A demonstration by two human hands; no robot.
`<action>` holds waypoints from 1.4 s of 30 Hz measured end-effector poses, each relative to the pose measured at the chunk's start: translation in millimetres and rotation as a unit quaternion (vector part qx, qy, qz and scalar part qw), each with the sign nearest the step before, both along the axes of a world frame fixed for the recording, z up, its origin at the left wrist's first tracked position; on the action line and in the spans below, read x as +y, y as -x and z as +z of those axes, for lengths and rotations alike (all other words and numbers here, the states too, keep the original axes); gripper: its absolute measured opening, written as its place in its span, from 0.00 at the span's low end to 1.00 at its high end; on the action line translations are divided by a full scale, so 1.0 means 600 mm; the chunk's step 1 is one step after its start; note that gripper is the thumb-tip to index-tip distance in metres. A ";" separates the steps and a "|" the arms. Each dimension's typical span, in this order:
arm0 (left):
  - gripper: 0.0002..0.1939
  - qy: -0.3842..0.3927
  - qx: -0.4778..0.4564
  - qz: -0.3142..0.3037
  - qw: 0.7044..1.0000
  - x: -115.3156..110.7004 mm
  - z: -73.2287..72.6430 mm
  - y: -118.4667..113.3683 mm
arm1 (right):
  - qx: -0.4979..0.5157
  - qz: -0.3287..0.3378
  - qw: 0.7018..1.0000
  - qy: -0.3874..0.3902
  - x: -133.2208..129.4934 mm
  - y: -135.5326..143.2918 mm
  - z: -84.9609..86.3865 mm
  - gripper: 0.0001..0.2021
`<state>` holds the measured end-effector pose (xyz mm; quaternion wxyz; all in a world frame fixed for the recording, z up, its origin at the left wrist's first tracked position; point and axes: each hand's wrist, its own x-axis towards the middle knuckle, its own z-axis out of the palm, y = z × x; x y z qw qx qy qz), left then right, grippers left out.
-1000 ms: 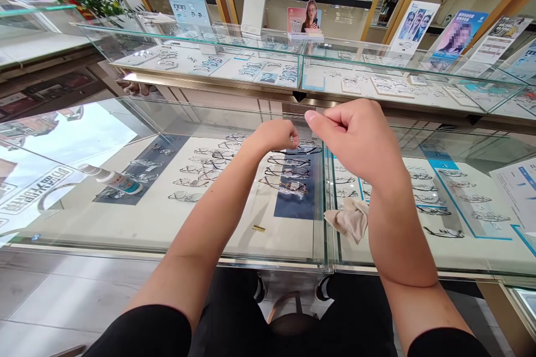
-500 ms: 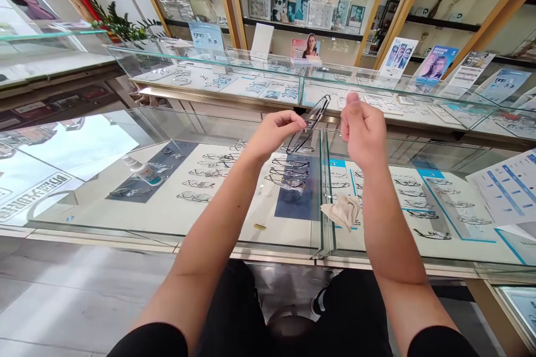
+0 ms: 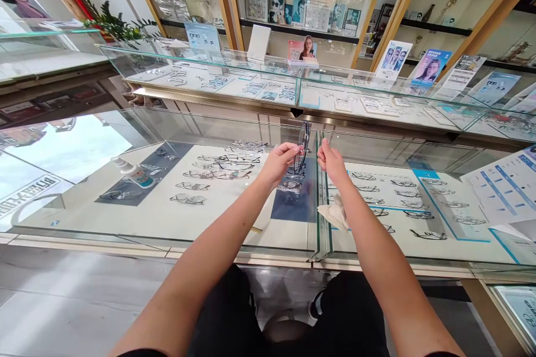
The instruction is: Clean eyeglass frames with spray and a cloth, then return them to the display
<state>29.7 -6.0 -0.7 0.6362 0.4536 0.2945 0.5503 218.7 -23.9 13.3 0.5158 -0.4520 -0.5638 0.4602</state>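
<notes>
The glass-topped worktop (image 3: 234,231) spanned the view in front of the person, with rows of eyeglasses showing through its top. Beyond it ran a second glass display case (image 3: 201,92), also holding frames. A white sheet with blue markings (image 3: 505,184) stood toward the right end of the worktop. The left hand (image 3: 281,163) was raised above the worktop, thumb and fingertips pinched together on the dark-rimmed eyeglasses (image 3: 305,148), which were held upright and nearly edge-on. The right hand (image 3: 330,159) was just beside them, its fingers curled in and its thumb pressed close; whether anything lay inside it could not be told. A white spray bottle with a blue label (image 3: 136,174) was on the left part of the worktop. A beige cloth (image 3: 334,215) lay crumpled near the seam in the glass, partly behind the right forearm. A small gold-coloured strip (image 3: 256,229) showed beside the left forearm, which partly covered it.
</notes>
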 end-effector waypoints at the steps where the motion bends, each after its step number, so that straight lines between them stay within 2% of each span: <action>1: 0.19 0.003 0.003 -0.002 1.000 -0.001 0.000 0.001 | 0.008 0.000 1.000 0.010 0.001 -0.005 0.001 0.37; 6: 0.18 -0.001 0.009 -0.007 1.000 0.003 -0.004 0.004 | 0.021 0.010 1.000 0.011 -0.002 -0.010 0.000 0.32; 11: 0.18 -0.008 0.023 0.005 1.000 0.009 -0.010 0.008 | -0.015 0.013 1.000 -0.002 -0.004 0.005 -0.011 0.20; 15: 0.20 0.004 0.026 0.005 1.000 0.009 -0.010 0.009 | -0.023 0.032 0.999 -0.012 -0.004 0.011 -0.016 0.18; 19: 0.21 0.012 0.021 -0.008 1.000 0.006 -0.006 0.008 | -0.031 0.008 0.999 -0.020 -0.010 0.016 -0.012 0.15; 27: 0.20 0.008 0.043 -0.020 0.999 0.008 -0.006 0.009 | -0.042 -0.003 0.999 -0.017 -0.010 0.017 -0.010 0.17; 31: 0.21 -0.013 0.085 -0.018 0.996 0.007 -0.007 0.010 | -0.039 -0.001 0.999 -0.019 -0.008 0.016 -0.010 0.18; 36: 0.21 -0.066 0.144 -0.007 0.987 -0.002 0.000 0.009 | -0.048 -0.004 0.999 -0.022 -0.008 0.015 -0.011 0.17; 42: 0.25 -0.078 0.171 0.030 0.982 0.002 -0.002 0.010 | -0.049 -0.012 0.998 -0.024 -0.006 0.008 -0.011 0.17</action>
